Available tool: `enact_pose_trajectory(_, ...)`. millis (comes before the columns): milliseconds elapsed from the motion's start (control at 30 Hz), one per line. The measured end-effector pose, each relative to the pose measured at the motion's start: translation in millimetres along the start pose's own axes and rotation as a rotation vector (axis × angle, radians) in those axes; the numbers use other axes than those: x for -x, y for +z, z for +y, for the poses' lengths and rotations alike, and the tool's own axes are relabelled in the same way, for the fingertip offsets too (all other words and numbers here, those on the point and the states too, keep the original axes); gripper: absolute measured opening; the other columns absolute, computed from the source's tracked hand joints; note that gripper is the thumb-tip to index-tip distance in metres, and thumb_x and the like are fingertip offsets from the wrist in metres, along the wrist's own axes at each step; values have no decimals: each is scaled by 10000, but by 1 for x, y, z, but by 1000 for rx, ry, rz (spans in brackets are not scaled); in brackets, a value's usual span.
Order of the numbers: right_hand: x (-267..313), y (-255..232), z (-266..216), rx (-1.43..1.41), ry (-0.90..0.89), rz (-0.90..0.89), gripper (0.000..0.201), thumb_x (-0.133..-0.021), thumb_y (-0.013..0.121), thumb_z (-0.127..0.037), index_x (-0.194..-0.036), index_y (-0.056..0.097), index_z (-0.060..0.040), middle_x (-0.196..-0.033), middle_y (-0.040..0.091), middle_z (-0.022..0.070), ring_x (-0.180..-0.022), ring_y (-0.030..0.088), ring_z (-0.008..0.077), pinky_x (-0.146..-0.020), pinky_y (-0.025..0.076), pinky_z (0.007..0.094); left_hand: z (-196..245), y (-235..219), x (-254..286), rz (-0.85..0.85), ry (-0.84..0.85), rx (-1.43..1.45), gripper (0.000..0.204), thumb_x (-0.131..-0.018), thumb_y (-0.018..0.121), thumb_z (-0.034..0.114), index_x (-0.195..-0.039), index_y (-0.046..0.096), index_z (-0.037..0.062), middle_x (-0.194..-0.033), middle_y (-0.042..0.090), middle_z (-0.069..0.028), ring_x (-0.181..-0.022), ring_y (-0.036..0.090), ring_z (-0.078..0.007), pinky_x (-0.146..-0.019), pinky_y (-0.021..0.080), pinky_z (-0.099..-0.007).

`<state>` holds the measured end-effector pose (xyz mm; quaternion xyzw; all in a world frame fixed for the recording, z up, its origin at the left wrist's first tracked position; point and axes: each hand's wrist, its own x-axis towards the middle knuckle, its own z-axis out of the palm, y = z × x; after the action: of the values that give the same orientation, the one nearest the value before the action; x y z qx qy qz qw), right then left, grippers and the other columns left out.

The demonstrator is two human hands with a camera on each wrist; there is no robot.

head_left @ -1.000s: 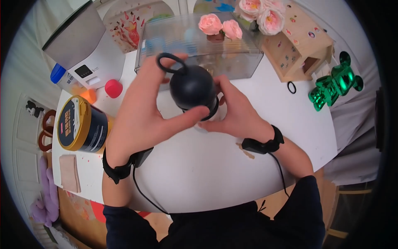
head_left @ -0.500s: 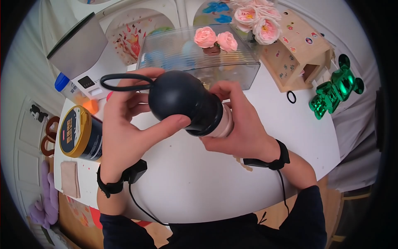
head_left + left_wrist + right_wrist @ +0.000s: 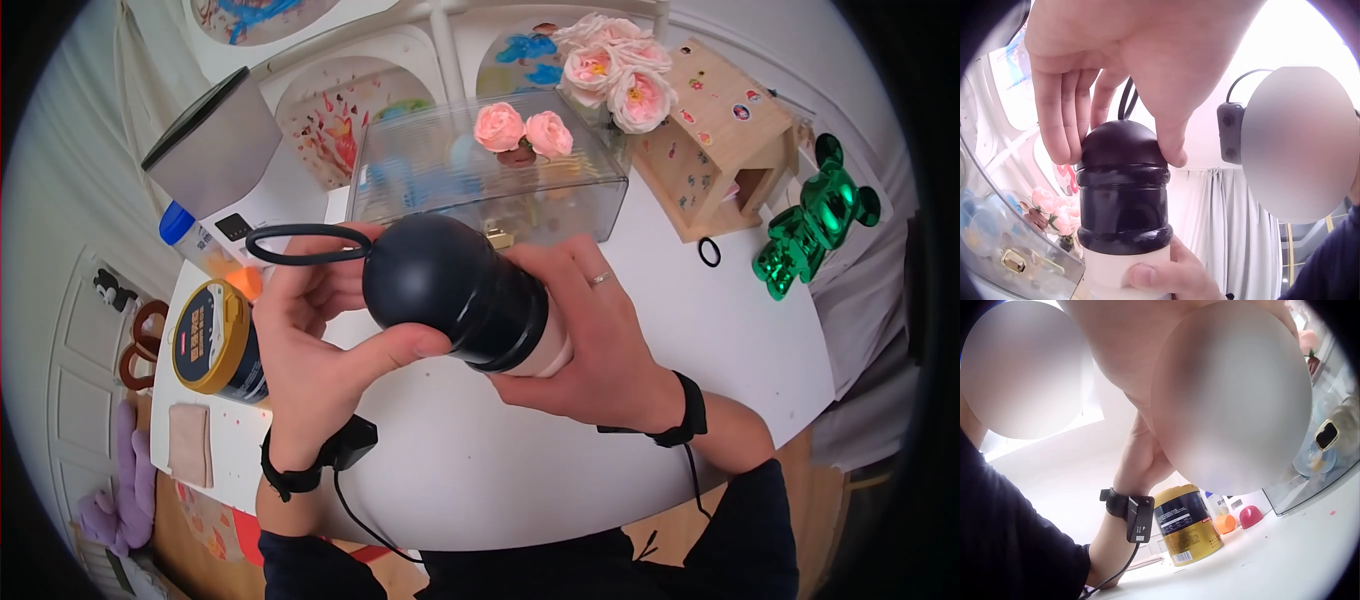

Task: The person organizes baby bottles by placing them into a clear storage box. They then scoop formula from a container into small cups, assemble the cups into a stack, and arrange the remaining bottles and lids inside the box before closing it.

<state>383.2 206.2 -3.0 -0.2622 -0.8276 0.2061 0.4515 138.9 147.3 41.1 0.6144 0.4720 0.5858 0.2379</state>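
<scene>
A bottle (image 3: 500, 310) with a black domed lid, a black ridged upper section and a pale lower body is held over the table, tilted in the head view. From the lid (image 3: 1124, 142) sticks out a black carrying loop (image 3: 305, 243). My left hand (image 3: 320, 350) holds the domed lid, its thumb on one side and fingers on the other. Lower down, my right hand (image 3: 610, 350) grips the pale body (image 3: 1107, 269), with the thumb across it in the left wrist view. A blurred patch covers part of the right wrist view.
A clear box (image 3: 580, 200) with pink flowers stands behind my hands. To the right are a wooden house (image 3: 700, 130), a black ring (image 3: 709, 252) and a shiny green bear figure (image 3: 815, 220). A yellow-lidded tub (image 3: 215, 340) and a folded cloth (image 3: 190, 445) lie left.
The bottle has tipped so its lid points left, and its pale body now shows. Both hands have kept their hold on it; the head view has shifted slightly.
</scene>
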Motion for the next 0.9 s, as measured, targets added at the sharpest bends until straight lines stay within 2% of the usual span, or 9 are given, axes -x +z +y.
enact_pose_trajectory(100,0,-2,-2,80,-30,21,838,-670,946,-144,-1431,601,-84,-1158,547,149,-1048,618,348,-845,571,433,-2,1,-2,-51,-20,46,831,-661,1061,138,-1382,668,11,-1250,772,-100,-1082,762,-166,-989,604,-321)
enact_pose_trajectory(233,2,2,7,100,-41,23,849,-660,946,-138,-1434,601,-86,-1153,537,150,-1038,608,346,-831,558,435,-13,4,-6,-117,-136,105,794,-698,1052,169,-1378,666,33,-1351,703,-95,-1187,694,-174,-1056,572,-375)
enact_pose_trajectory(333,2,6,16,40,39,-22,860,-648,944,-130,-1436,601,-95,-1146,529,148,-1033,601,341,-839,545,438,-24,13,-6,-87,-78,30,763,-711,1047,172,-1349,653,35,-1291,714,-82,-1184,697,-184,-1052,574,-374)
enact_pose_trajectory(467,1,5,19,151,37,-72,874,-650,950,-137,-1444,586,-88,-1143,523,147,-1051,595,351,-878,539,444,-18,20,-6,-79,-255,86,718,-748,1032,163,-1299,594,23,-1227,731,-99,-1130,737,-184,-959,616,-337)
enact_pose_trajectory(533,3,5,19,310,-3,-65,880,-650,956,-144,-1444,579,-81,-1137,518,146,-1054,591,356,-887,537,448,-16,27,-7,-65,-281,118,681,-784,1015,180,-1276,572,21,-1155,752,-118,-1046,767,-177,-893,632,-305)
enact_pose_trajectory(633,2,8,23,257,7,-49,872,-650,956,-146,-1433,580,-81,-1130,506,146,-1058,580,376,-897,537,454,-14,32,-8,-28,-308,45,653,-816,998,214,-1268,569,20,-1124,765,-131,-988,771,-163,-863,624,-280)
enact_pose_trajectory(733,0,5,19,111,96,-111,900,-670,967,-141,-1463,543,-83,-1188,551,131,-1127,611,325,-954,536,435,-23,29,-8,-82,-273,141,663,-815,996,208,-1289,576,13,-1173,755,-121,-1053,751,-163,-940,593,-295)
enact_pose_trajectory(833,-7,-2,23,-558,376,-380,908,-734,971,-143,-1497,485,-74,-1287,608,102,-1236,622,235,-1035,519,396,-23,22,-10,-160,-153,218,666,-822,971,154,-1351,593,13,-1248,731,-88,-1167,710,-172,-1054,536,-330)
enact_pose_trajectory(900,-11,-6,26,-728,427,-474,899,-769,966,-142,-1507,458,-67,-1327,623,87,-1267,612,190,-1067,505,371,-20,15,-15,-278,-163,306,673,-823,938,102,-1399,598,23,-1303,709,-65,-1235,680,-179,-1112,499,-352)
